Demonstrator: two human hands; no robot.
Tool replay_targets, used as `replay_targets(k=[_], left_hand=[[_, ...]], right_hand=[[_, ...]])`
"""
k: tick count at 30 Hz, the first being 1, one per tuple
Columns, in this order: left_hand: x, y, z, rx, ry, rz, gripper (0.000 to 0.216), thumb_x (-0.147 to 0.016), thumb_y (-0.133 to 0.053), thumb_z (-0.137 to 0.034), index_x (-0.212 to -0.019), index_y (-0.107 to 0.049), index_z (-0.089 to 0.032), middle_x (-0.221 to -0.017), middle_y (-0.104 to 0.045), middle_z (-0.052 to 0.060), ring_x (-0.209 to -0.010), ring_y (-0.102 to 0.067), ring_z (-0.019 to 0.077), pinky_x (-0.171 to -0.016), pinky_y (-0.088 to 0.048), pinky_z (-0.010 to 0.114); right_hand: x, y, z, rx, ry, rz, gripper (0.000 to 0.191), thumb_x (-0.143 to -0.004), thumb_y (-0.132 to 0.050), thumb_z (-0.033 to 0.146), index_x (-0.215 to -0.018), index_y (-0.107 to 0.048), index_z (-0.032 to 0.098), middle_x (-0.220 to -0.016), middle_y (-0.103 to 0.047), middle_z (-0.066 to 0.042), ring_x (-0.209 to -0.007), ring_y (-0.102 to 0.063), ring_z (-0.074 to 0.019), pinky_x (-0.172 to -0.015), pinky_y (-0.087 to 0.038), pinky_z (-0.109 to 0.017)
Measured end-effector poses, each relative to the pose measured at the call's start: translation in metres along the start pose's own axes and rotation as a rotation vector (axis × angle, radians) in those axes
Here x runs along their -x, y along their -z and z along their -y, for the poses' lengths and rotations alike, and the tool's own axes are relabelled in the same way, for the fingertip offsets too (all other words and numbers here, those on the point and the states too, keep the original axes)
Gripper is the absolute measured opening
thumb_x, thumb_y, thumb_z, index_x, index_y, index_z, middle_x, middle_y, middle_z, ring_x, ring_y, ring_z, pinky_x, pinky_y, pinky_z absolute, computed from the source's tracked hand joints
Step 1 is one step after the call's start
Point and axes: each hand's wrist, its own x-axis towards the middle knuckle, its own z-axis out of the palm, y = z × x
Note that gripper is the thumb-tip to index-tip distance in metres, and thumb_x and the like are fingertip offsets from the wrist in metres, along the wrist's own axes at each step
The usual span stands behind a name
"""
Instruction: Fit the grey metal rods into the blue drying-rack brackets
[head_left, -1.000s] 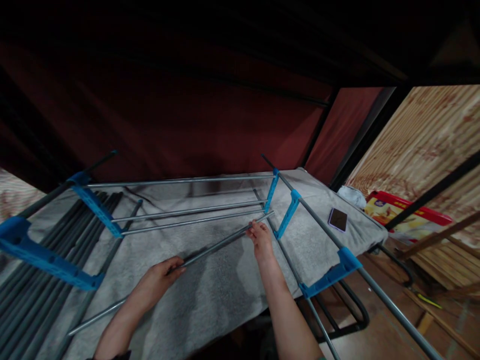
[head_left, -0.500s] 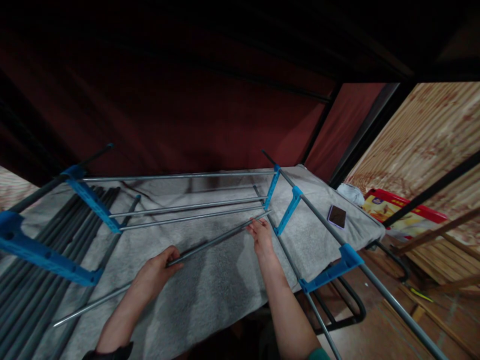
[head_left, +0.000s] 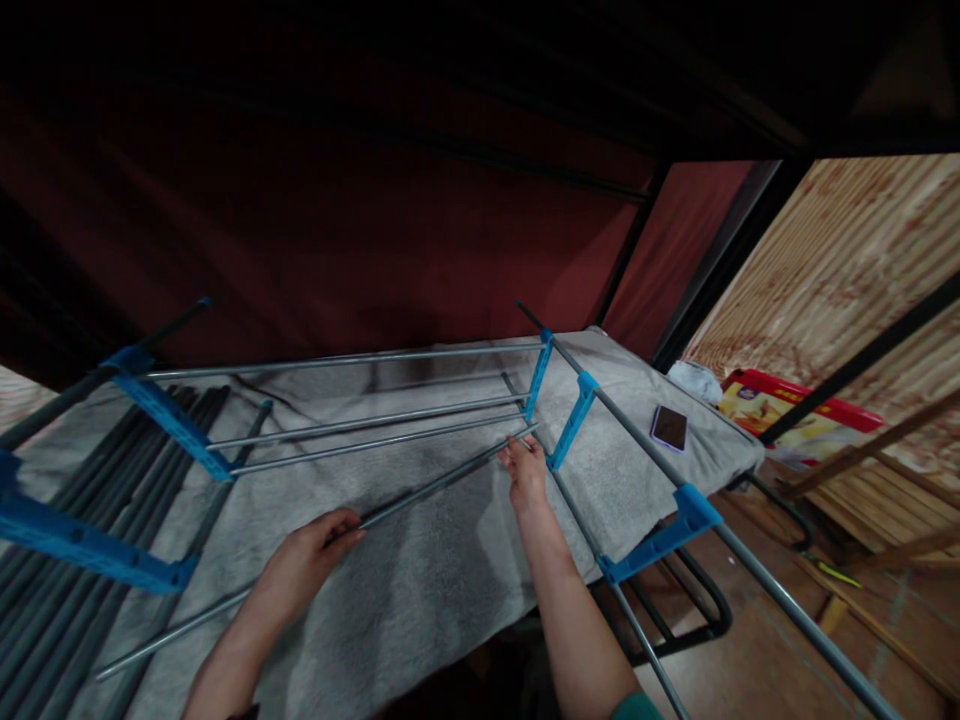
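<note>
A loose grey metal tube [head_left: 431, 488] slants across the space between the two sides of a rack frame. My left hand [head_left: 319, 548] is closed around its middle. Near its far right end, my right hand [head_left: 523, 462] pinches the same tube between thumb and fingers. That end lies close to the right side's blue plastic bracket [head_left: 574, 425]; whether they touch I cannot tell. At the left stands another blue bracket [head_left: 169, 415]. Thin crossbars [head_left: 375, 415] run between the two sides behind my hands. The tube's near end reaches past my left forearm over the left side.
Several grey tubes [head_left: 97, 510] lie in a row at the left on a grey blanket [head_left: 420, 620]. A phone [head_left: 669, 428] rests on the blanket at the right. Beyond the bed's edge are a red and yellow box [head_left: 799, 415] and a wooden slatted piece [head_left: 847, 500].
Both hands keep their hold on the tube, which has shifted only slightly. The view has turned a little, so the left side of the frame sits lower and farther left.
</note>
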Motion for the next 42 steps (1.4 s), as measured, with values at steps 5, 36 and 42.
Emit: replay_targets(k=[5,36,42], left_hand=[[0.0,0.0,-0.002,-0.019,0.013,0.016,0.029,-0.078,-0.055,-0.054,-0.082,-0.064,-0.026,-0.071,-0.068,0.001,-0.07,-0.065,0.023,-0.067,-0.046,0.031],[-0.009,-0.025,-0.052,-0.133,-0.239,-0.594,0.023,-0.094,-0.05,-0.032,-0.1,-0.069,-0.022,-0.1,-0.071,0.01,-0.099,-0.063,0.0266,-0.092,-0.044,0.041],[-0.008,-0.022,-0.055,0.443,0.039,-0.879,0.016,-0.086,-0.063,-0.035,-0.083,-0.068,-0.021,-0.072,-0.064,0.002,-0.068,-0.057,0.0173,-0.067,-0.044,0.029]], right_hand=[[-0.001,-0.001,0.003,-0.04,-0.022,-0.055,0.039,-0.058,-0.079,0.021,-0.082,-0.05,0.025,-0.066,-0.061,0.007,-0.061,-0.061,-0.0114,-0.062,-0.056,-0.026],[-0.018,0.017,-0.01,-0.024,-0.209,0.067,0.022,-0.083,-0.059,0.001,-0.07,-0.054,0.019,-0.065,-0.065,0.003,-0.06,-0.068,-0.0108,-0.067,-0.065,-0.027],[-0.025,0.02,-0.014,-0.015,-0.187,0.065,0.023,-0.082,-0.065,0.005,-0.071,-0.052,0.02,-0.065,-0.064,0.005,-0.063,-0.069,-0.0108,-0.075,-0.066,-0.03]])
